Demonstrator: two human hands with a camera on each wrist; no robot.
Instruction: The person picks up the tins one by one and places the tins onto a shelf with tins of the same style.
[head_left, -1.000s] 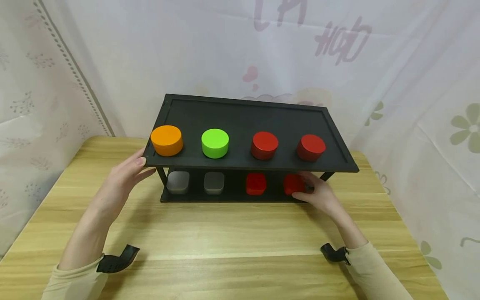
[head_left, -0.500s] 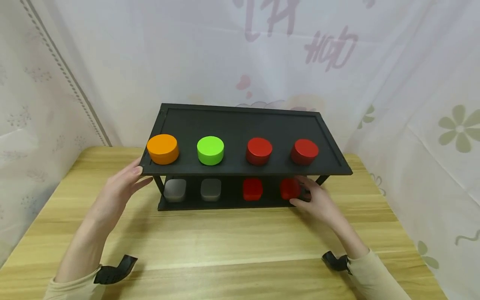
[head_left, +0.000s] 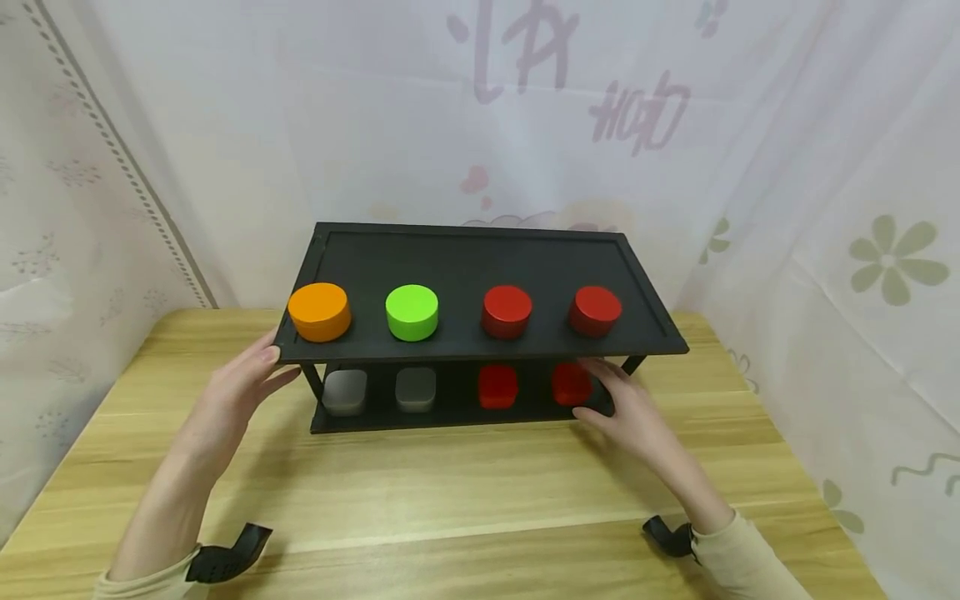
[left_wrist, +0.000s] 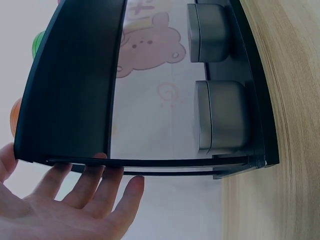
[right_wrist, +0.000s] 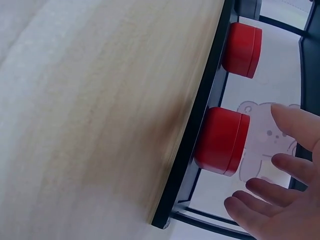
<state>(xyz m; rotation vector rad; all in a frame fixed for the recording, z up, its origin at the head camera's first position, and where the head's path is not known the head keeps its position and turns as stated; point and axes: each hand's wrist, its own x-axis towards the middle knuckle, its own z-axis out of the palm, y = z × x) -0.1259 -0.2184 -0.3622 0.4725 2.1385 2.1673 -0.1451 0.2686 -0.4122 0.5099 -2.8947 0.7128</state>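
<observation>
A black two-tier shelf stands on the wooden table. My left hand grips the left end of its upper tier, thumb on the front corner and fingers against the side, as the left wrist view shows. My right hand is at the right end of the lower tier, beside a red square-sided tin. In the right wrist view its fingers are spread, with a gap between them and that tin. Another red tin and two grey tins share the lower tier.
Along the front of the upper tier sit an orange round tin, a green round tin and two red round tins. A printed white curtain hangs behind the table. Black wrist straps are on both forearms.
The head view has shifted, so the shelf appears lower and further left. Both hands keep nearly the same places at the shelf. The tins show no clear movement on it.
</observation>
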